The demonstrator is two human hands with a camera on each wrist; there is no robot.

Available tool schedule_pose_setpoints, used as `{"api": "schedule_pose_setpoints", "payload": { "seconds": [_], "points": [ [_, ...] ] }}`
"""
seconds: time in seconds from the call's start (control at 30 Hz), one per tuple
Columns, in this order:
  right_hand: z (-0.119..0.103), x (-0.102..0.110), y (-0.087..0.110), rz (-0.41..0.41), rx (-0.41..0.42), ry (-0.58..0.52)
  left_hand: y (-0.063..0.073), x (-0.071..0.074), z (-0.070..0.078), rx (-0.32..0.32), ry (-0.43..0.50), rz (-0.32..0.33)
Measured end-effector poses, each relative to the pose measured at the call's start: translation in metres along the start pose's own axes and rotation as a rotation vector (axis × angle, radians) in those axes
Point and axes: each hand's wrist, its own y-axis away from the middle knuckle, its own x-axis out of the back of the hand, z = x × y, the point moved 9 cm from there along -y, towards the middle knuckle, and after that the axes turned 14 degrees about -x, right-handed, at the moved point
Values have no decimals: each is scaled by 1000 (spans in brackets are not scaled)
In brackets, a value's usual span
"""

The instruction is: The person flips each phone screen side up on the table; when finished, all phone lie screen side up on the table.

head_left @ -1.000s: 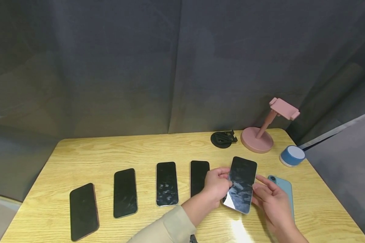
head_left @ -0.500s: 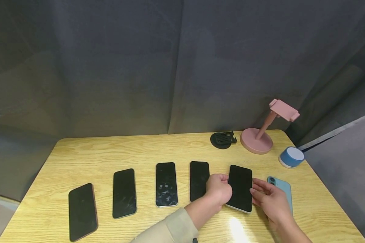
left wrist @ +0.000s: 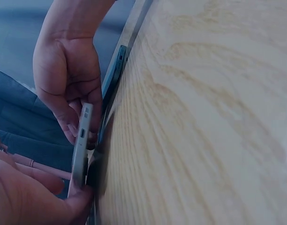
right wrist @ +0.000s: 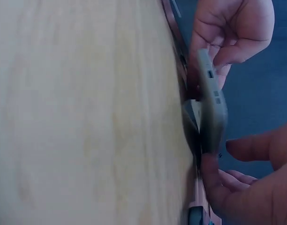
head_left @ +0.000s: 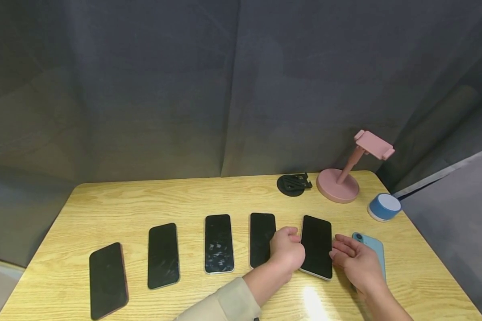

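A dark-screened smartphone (head_left: 316, 246) with a pale frame lies face up, low over the wooden table (head_left: 176, 200), between the two hands. My left hand (head_left: 287, 252) holds its left edge, with the fingers partly hidden behind the wrist in the head view. On the opposite edge, my right hand (head_left: 359, 263) has its fingers at the side and underneath, its thumb close by the rim. Both wrist views show the phone's port end and a narrow dark gap below it. A light-blue phone (head_left: 373, 249), back up, is partly covered by my right hand.
More black-screened phones lie leftward: one phone (head_left: 262, 238) beside my left hand, then a silver-edged phone (head_left: 219, 243), another phone (head_left: 163, 255) and a red-edged phone (head_left: 109, 281). Behind stand a folded black stand (head_left: 294, 184), a pink phone stand (head_left: 337, 185) and a blue-and-white cylinder (head_left: 384, 207).
Both hands have lowered the smartphone toward the table. It was tilted up with reflections on its screen; now it lies nearly flat. The other phones stay put.
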Motion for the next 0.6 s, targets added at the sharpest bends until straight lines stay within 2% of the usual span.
{"api": "schedule_pose_setpoints", "payload": {
  "seconds": [0.23, 0.43, 0.6],
  "points": [
    [-3, -4, 0, -52, 10, 27, 2, 1, 2, -2, 8, -4],
    [-3, -5, 1, -38, 16, 48, 3, 3, 3, -22, -3, 12],
    [-5, -4, 2, -41, 19, 74, 3, 1, 4, -20, 11, -6]
  ]
}}
